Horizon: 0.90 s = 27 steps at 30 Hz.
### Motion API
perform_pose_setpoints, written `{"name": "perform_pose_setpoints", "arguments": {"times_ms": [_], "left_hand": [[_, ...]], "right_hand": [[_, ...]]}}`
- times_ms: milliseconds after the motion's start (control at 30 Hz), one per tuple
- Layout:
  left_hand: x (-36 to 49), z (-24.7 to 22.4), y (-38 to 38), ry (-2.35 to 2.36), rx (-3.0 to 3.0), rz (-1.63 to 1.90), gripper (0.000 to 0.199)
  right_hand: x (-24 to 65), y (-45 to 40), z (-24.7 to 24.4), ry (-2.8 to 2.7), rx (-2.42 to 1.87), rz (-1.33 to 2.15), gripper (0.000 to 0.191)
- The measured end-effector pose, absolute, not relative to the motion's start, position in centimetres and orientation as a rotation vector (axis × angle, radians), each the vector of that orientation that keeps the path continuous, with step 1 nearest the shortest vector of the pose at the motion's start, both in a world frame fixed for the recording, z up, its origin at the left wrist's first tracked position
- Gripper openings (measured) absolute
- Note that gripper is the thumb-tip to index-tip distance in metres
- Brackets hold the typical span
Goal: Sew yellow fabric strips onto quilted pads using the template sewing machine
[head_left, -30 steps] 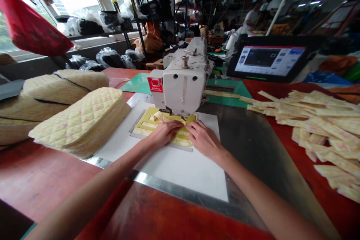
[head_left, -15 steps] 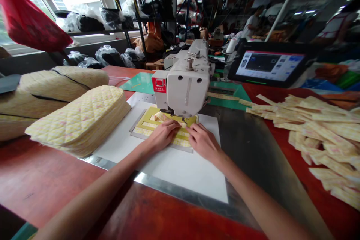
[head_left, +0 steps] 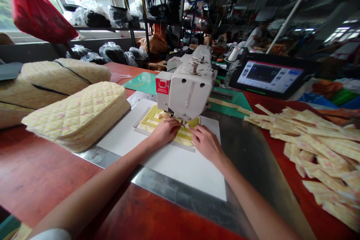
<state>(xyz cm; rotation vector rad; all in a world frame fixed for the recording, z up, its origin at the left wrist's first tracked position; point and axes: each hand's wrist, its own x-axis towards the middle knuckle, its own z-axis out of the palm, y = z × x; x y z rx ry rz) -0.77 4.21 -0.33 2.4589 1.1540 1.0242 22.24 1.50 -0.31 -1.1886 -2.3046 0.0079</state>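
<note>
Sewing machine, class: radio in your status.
Left hand, right hand pressing yellow quilted fabric in yellow sewing template, beneath white sewing machine head. Yellow quilted stack alongside.

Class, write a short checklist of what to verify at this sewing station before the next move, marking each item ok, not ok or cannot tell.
1. Left hand and right hand on the work: ok, both rest on the yellow template.
2. Quilted fabric in the template: ok, it shows through the openings.
3. Template under the sewing machine head: ok, its far part sits beneath it.
4. Left fingertips clear of the needle: cannot tell, that spot is too small and shadowed.
5. Control screen: ok, lit.
6. Quilted strips within reach: ok, heaped on the red table to the right.
</note>
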Motion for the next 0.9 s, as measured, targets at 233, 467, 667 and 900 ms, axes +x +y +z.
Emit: {"name": "perform_pose_setpoints", "arguments": {"times_ms": [233, 467, 667, 900], "left_hand": [[-2.3, -0.4, 4.6, 1.156, 2.444, 1.054, 0.033], [-3.1, 0.0, 3.0, 1.142, 2.415, 1.012, 0.036], [-2.2, 0.5, 1.4, 1.142, 2.405, 0.965, 0.033], [-1.3, 0.2, 0.6, 1.114, 2.488, 0.91, 0.037]], "right_hand": [[21.0, 1.3, -0.3, -2.291, -1.172, 0.036, 0.03], [20.5, 0.1, -0.4, -2.317, -1.173, 0.028, 0.028], [21.0, -0.4, -0.1, -2.311, -1.183, -0.028, 0.025], [21.7, -0.3, 0.3, -2.301, -1.188, -0.048, 0.027]]}}
